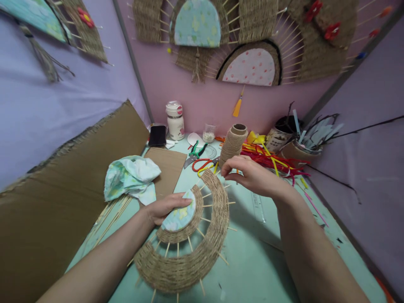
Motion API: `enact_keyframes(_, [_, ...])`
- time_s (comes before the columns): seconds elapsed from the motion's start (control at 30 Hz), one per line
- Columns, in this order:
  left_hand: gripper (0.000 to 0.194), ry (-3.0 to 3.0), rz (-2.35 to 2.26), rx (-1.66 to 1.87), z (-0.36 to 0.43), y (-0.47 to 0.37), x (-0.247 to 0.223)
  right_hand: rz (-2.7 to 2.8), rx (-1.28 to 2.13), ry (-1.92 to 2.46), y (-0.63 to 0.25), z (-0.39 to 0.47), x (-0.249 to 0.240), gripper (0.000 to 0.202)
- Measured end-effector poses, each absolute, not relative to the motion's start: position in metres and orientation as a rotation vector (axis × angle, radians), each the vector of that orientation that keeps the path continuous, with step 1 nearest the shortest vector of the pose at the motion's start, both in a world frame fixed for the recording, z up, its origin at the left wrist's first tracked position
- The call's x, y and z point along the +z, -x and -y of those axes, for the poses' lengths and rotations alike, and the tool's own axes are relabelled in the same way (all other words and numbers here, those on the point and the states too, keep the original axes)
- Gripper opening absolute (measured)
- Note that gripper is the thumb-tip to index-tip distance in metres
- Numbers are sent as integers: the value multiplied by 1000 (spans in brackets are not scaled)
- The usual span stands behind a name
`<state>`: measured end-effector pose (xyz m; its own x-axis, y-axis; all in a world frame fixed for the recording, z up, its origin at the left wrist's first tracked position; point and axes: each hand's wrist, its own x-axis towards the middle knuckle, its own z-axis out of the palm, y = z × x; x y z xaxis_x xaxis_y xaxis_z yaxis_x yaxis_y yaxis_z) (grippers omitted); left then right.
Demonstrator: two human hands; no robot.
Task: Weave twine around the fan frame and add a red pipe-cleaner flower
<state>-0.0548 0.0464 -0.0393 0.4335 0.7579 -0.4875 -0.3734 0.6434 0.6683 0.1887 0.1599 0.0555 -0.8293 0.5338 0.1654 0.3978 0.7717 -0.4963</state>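
Note:
My left hand (pixel 172 206) grips a half-round woven fan by its fabric-covered centre, thumb lying on top of the blue-green cloth. Two bands of brown twine (pixel 217 235) run around that centre, woven over thin wooden sticks that spread outward and poke past the outer edge. Close to the fan's upper end, my right hand (pixel 241 172) is raised with thumb and fingertips pinched together by a stick tip. What sits between those fingertips is too small to make out. Just behind this hand stands a cone of twine (pixel 232 145).
Red-handled scissors (pixel 202 165) and green-handled pruners (pixel 196 152) lie beyond the fan. Crumpled cloth (pixel 129 176) rests partly on cardboard (pixel 167 166) at left. Bright pipe cleaners (pixel 265 158), pots of sticks (pixel 303 147), a white bottle (pixel 175 122) and a clear ruler (pixel 259 206) are around.

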Motion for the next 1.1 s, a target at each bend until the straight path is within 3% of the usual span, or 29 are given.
enact_keyframes(0.5, [34, -450, -834, 626, -40, 40, -39, 2701, 833, 696, -206, -161, 65, 11])
enact_keyframes(0.7, [27, -483, -841, 604, -38, 37, -43, 2201, 630, 895, -223, -174, 68, 15])
enact_keyframes(0.9, [31, -544, -881, 570, -37, 33, -45, 2147, 420, 994, -226, -187, 56, 17])
enact_keyframes(1.1, [44, -758, -896, 508, -33, 30, -37, 2084, 191, 954, -205, -194, 37, 65])
